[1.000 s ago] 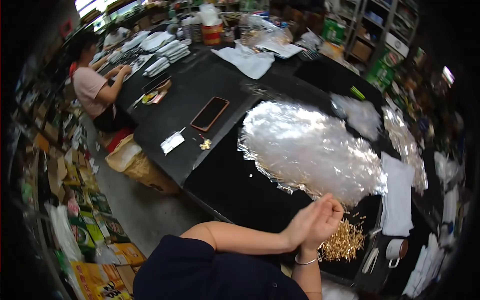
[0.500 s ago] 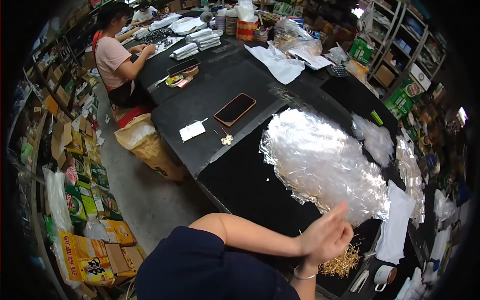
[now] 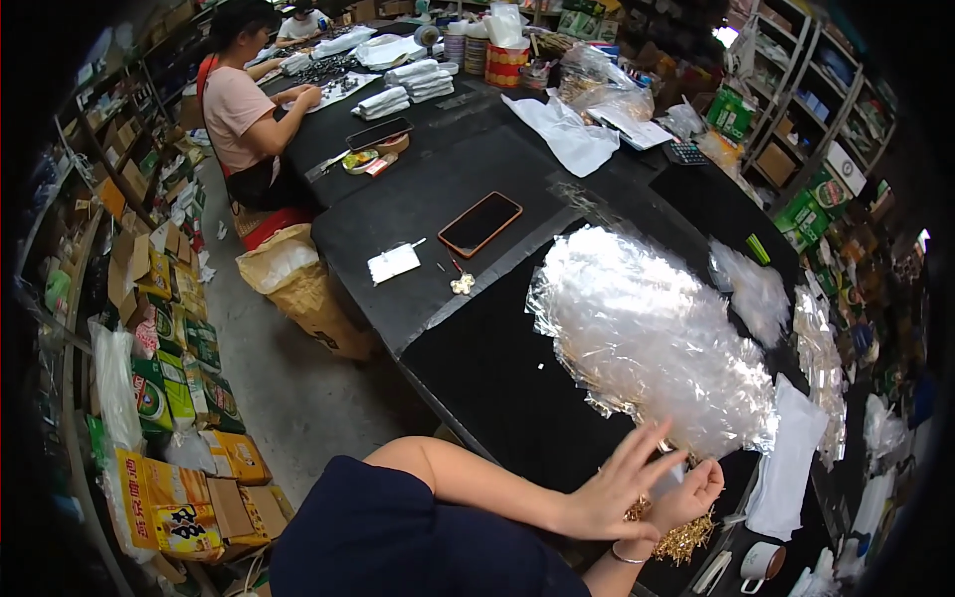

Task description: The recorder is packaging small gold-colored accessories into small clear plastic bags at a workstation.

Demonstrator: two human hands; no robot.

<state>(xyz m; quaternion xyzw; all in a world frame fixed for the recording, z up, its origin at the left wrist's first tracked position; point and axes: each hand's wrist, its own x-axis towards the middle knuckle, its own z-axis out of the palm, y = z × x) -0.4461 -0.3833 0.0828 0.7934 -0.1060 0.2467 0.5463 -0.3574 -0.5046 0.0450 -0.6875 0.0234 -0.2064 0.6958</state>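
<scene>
There are two phones (image 3: 480,224), one mug (image 3: 762,562), one gold heap (image 3: 684,542).

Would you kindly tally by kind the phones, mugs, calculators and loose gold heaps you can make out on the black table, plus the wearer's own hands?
Phones: 2, the orange-cased phone and the black phone
Mugs: 1, the white mug
Calculators: 1, the calculator
Loose gold heaps: 1, the gold heap, partly hidden
Own hands: 2, left hand and right hand
Total: 7

Near the edge of the table (image 3: 398,209) closest to the person, the left hand (image 3: 619,490), earlier bunched against the right hand (image 3: 688,497), has spread its fingers; gold pieces (image 3: 637,509) now show between both hands.
</scene>
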